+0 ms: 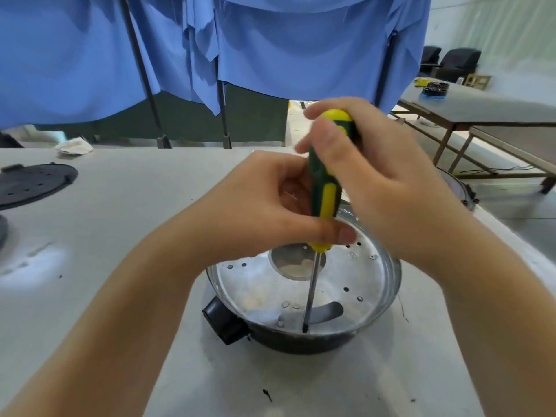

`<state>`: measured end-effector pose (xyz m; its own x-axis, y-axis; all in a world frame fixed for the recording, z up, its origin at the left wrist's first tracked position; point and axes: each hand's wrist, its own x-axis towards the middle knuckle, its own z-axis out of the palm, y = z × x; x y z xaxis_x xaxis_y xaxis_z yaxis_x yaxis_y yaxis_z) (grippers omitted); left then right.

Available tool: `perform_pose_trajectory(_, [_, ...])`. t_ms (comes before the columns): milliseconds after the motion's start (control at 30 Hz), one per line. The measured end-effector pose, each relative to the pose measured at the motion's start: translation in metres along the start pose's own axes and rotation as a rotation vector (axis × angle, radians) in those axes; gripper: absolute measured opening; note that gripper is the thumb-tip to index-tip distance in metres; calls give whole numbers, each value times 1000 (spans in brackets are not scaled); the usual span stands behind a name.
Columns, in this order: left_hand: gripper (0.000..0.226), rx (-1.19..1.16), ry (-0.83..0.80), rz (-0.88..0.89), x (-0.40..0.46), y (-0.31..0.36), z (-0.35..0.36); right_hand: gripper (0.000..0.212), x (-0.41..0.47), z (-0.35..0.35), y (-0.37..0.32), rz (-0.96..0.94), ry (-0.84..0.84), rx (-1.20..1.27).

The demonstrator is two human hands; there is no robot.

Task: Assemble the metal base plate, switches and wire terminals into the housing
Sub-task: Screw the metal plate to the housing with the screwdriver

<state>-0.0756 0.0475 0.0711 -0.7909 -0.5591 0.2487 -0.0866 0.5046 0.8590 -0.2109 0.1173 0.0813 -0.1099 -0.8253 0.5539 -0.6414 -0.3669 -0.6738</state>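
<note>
Both hands gripping screwdriver [323,188] near-vertical, right hand [370,164] uppermost, left hand [270,206] steadying lower handle, tip meeting metal base plate [355,284] near edge.

Two forearms are being shown, entering from the lower left and lower right corners. Both are being presented bare: no sleeve, cuff or glove is being worn within view. The left hand [264,203] and the right hand [370,176] are likewise being shown uncovered. No ring, watch, bracelet or strap is being displayed on either wrist or on any visible finger. Fingernails are being seen short and unpainted on the left thumb and right fingers.
</note>
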Motion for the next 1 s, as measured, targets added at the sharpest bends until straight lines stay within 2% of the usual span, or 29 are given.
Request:
perform_pose_trajectory(67, [44,-108,-59,-64,-2,-3,-8,44,1,-10,3,88,-153,348])
perform_pose_trajectory(133, [46,-204,-172,-99,-5,-5,-16,50,2,-17,5,81,-251,494])
perform_pose_trajectory(267, [45,-321,-346,-80,-9,-6,-22,50,-1,-22,5,-41,-317,463])
perform_pose_trajectory(367, [47,-322,-390,-48,-9,-4,-20,40,-2,-25,-1,-88,-300,388])
perform_pose_trajectory(433, [48,-232,-342,-32,-8,0,-15,36,-2,-24,-4,-90,-222,332])
perform_pose_trajectory(500, [45,-98,-233,-6,-8,7,-9,42,-2,-20,-4,-79,-120,291])
perform_pose_trajectory(600, [25,79,-60,31,-7,15,1,57,-2,-12,-4,-91,23,114])
perform_pose_trajectory(733, [27,116,35,-14,-5,12,2,62,-2,-8,-3,-124,95,-43])
perform_pose_trajectory(800, [24,-6,-55,-19,-7,10,-2,52,-3,-8,-2,-131,28,-70])
perform_pose_trajectory(867, [37,-151,-169,-20,-8,8,-5,40,-3,-13,-3,-114,-78,24])
perform_pose_trajectory(933, [53,-227,-264,-35,-10,5,-7,42,-3,-22,-3,-53,-193,262])
perform_pose_trajectory(1000, [59,-254,-318,-46,-10,3,-10,50,-4,-33,-2,-17,-287,415])
